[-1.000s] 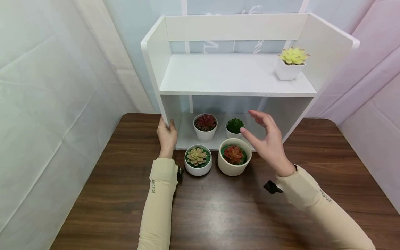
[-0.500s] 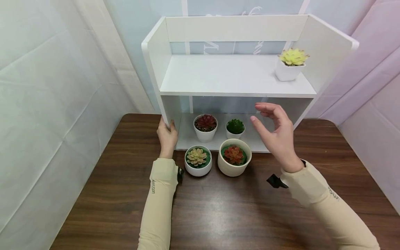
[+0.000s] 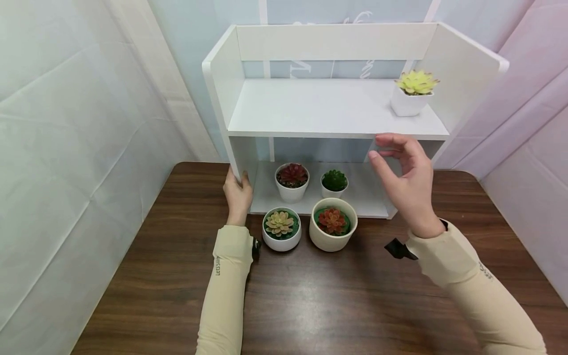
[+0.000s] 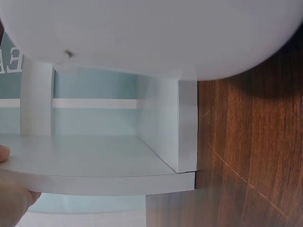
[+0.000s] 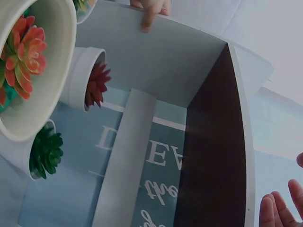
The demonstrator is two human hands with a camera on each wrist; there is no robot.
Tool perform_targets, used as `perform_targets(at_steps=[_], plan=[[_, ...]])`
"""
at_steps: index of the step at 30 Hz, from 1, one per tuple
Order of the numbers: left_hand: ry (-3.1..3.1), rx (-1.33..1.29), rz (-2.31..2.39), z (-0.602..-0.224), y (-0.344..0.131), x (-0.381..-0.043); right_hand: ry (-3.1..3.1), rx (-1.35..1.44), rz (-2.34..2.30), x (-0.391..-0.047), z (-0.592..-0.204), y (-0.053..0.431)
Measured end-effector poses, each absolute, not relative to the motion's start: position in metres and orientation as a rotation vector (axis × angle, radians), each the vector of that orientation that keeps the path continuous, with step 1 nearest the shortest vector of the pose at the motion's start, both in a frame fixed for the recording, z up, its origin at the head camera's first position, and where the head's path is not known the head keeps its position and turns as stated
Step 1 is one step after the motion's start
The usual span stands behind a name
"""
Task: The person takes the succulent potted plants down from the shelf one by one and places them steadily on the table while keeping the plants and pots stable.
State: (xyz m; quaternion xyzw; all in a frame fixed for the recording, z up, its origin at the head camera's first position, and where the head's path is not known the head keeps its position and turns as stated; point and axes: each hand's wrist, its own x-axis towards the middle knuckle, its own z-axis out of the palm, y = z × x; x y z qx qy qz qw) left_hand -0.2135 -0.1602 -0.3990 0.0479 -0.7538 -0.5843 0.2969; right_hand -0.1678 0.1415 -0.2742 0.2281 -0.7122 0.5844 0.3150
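Note:
My left hand (image 3: pixel 238 199) grips the left side panel of a white two-tier shelf (image 3: pixel 333 106). In the left wrist view its fingers (image 4: pixel 14 201) lie on both faces of that board. My right hand (image 3: pixel 406 180) is raised before the shelf's right half, fingers loosely curved, holding nothing. On the lower tier stand a dark red succulent in a white pot (image 3: pixel 291 192) and a small green succulent (image 3: pixel 335 181). In front of the shelf, on the table, are a pale succulent in a low white pot (image 3: pixel 281 242) and a red-orange succulent in a cream pot (image 3: pixel 330 242).
A yellow-green succulent (image 3: pixel 416 84) in a square white pot stands at the right end of the upper tier. The brown wooden table (image 3: pixel 310 305) carries the shelf. White cloth (image 3: pixel 80 148) hangs on the left, pinkish cloth (image 3: pixel 523 79) on the right.
My right hand has moved right and up, away from the green succulent and the cream pot, its thumb and fingers drawing a little closer together. My left hand has stayed on the side panel.

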Motion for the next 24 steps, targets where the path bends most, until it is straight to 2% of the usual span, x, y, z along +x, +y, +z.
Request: perform_targets(at_steps=[14,24], plan=[[-1.999,0.115,-1.552,-0.4,-0.161,-0.214,-1.747,0.527,1.607,-0.175,-0.259,0.144],[-1.997,0.111,-1.549,-0.401,-0.161,-0.215,-1.732,0.337,1.627,-0.174,-0.238,0.137]])
